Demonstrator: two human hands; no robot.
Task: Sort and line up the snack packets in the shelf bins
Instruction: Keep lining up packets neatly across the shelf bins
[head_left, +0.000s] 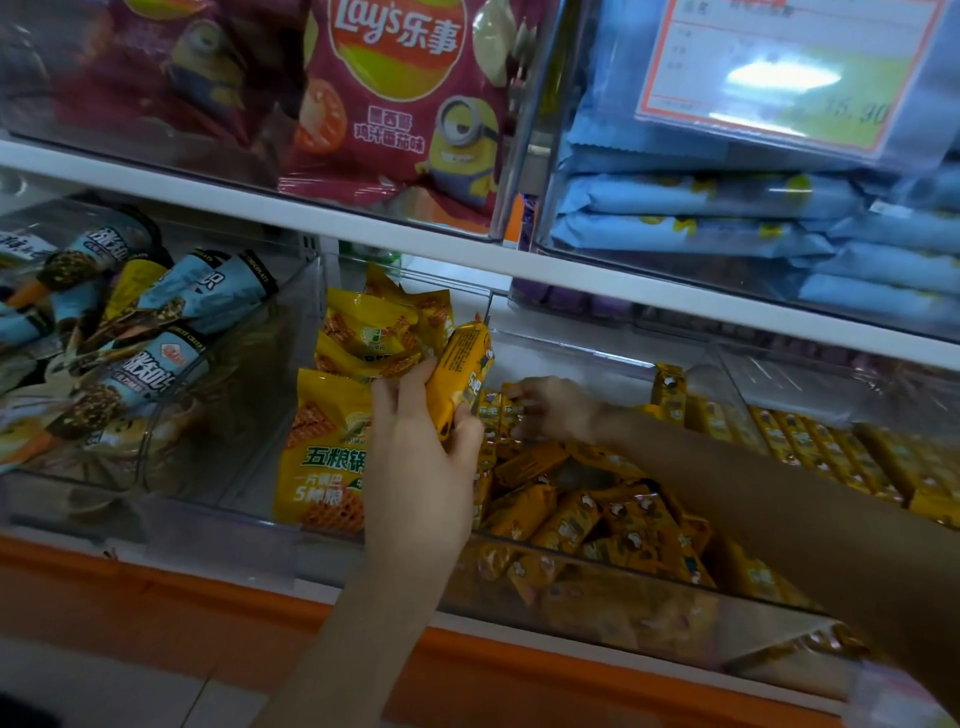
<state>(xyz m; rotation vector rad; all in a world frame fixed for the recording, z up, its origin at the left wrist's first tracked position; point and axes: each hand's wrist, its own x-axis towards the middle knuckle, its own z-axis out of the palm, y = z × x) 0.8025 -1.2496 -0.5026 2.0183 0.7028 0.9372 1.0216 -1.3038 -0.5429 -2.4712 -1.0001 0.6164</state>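
While the cone packets (156, 364) lie in a loose heap in the far-left clear bin (156, 512), the work sits further along. The next bin over holds big yellow packets (332, 447), some flat, some propped at the back. Just to their rt, the left hand (421, 462) grips one small orange packet (460, 374), thumb and fingers wrapped round its lower half. It's held tilted by the divider (488, 312) btwn the two bins.

Rt of that, the right hand (558, 408) reaches deep into the orange-packet bin (571, 358), fingertips on a few packets standing at the back-left corner. Can't tell whether it pinches them or only steadies them. Below that forearm a jumble of orange packets (571, 514) lies every which way; further rt, neat rows (810, 441) stand on edge, side by side.

The step in hand looks like adding the held packet to the upright group at the back. To do it well:
- Turn it to match its neighbours (same face out, same end up).
- Slide it in on edge, not dropped.
- Brace the standing ones w/ the right hand so none topple.
- Then feed from the jumble one at a time, back to front.

Most of the near pile isn't lined up yet.
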